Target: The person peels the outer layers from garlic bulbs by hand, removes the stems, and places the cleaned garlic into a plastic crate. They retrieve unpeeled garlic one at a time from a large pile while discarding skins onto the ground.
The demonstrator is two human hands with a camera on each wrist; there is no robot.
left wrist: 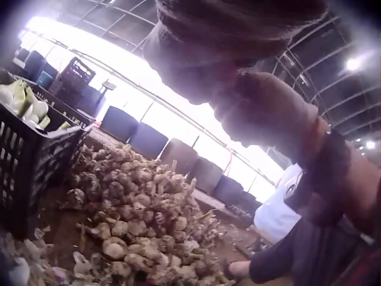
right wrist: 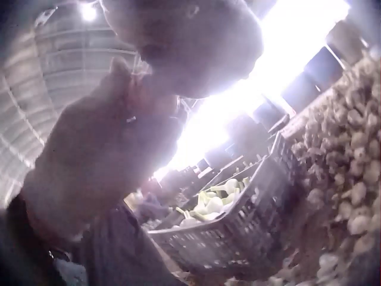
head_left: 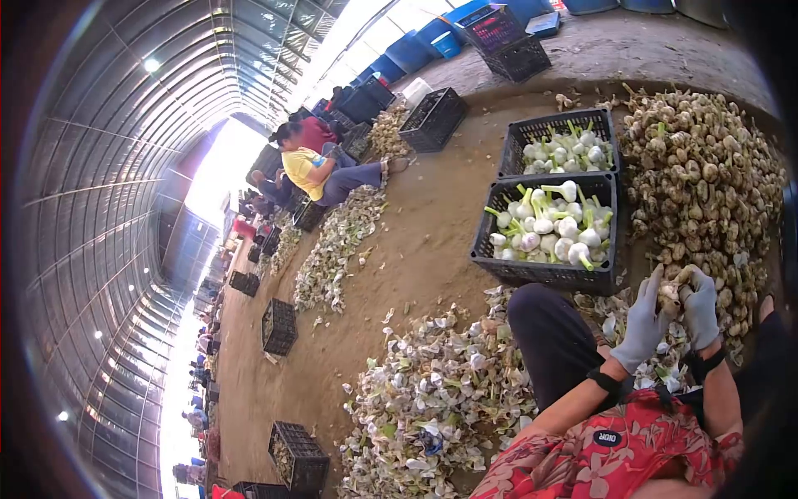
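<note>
Both hands wear pale gloves and meet in front of the body. In the head view the left hand (head_left: 645, 326) grips a brownish garlic bulb (head_left: 669, 289) from the left side, while the right hand (head_left: 701, 311) pinches its upper right part. The left wrist view has the left hand (left wrist: 229, 44) large at the top, with the right hand (left wrist: 268, 112) against it. Seen from the right wrist, the right hand (right wrist: 193, 42) and left hand (right wrist: 104, 152) hide most of the bulb.
Unpeeled garlic (head_left: 698, 166) is heaped beyond the hands. Two black crates (head_left: 544, 276) of white, green-stemmed bulbs (head_left: 544, 224) stand left of it. Loose skins (head_left: 440, 391) cover the ground beside the knee. A person in yellow (head_left: 306, 166) sits farther off.
</note>
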